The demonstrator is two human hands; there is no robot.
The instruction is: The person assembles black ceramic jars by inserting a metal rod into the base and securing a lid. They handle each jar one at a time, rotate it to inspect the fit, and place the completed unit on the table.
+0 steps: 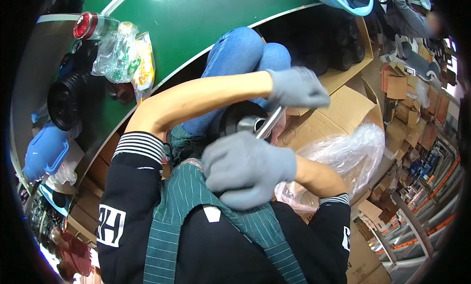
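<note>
My right hand [248, 171], in a grey glove, is closed in a fist at the lower end of a shiny metal rod [269, 125]. The rod slants up and away to the underside of my gloved left hand [298, 87], which crosses over my lap. Motion smears that hand's fingers, so their grip on the rod cannot be made out. Beside the rod is a round metal collar [249, 123] on a black round part [226, 124] at my lap. My right fist partly covers this part.
A green table [191, 19] curves across the front, with a red-lidded jar [91, 26] and plastic bags [117, 53] on it. Black discs [64, 102] and a blue plastic part [46, 149] lie left. On the right are an open carton [338, 112] and clear plastic wrap [353, 151].
</note>
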